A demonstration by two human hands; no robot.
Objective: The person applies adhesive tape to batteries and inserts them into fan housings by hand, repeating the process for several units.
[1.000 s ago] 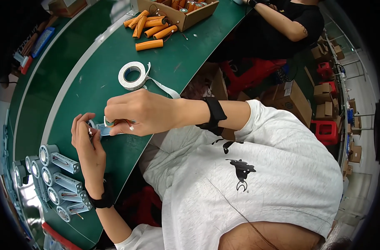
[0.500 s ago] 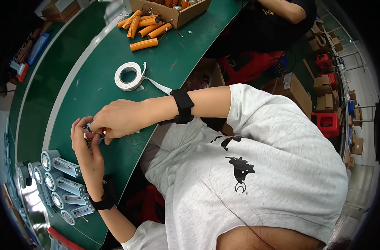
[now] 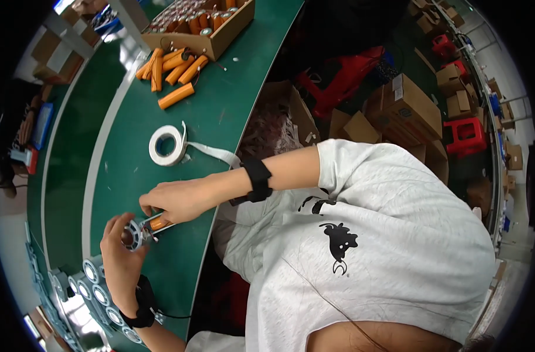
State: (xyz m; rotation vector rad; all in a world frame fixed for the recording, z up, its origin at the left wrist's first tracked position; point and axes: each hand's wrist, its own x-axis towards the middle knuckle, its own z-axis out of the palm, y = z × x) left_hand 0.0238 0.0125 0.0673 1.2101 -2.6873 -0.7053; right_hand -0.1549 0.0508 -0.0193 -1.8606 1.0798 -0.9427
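Note:
Over the green bench, my left hand [image 3: 122,252] is closed around the ring-shaped end of a grey-blue plastic housing [image 3: 136,233]. An orange cylindrical battery cell [image 3: 158,223] lies in the housing's long, open part, with small wires beside it. My right hand [image 3: 176,202] grips the other end of the housing, its thumb and fingers at the tray edge and covering part of the cell. Several similar grey-blue housings [image 3: 101,294] stand grouped beside my left wrist. Black bands are on both wrists.
A roll of white tape [image 3: 156,155] lies on the bench [image 3: 209,132], its loose strip running to my right forearm. Farther off are loose orange battery cells [image 3: 176,95] and a cardboard box [image 3: 229,38] full of cells. Cartons [image 3: 405,108] and a red stool [image 3: 468,136] stand on the right.
The view has shifted, and the bench items appear lower. My hands have turned the housing, so its round end and the orange cell, hidden before, now show.

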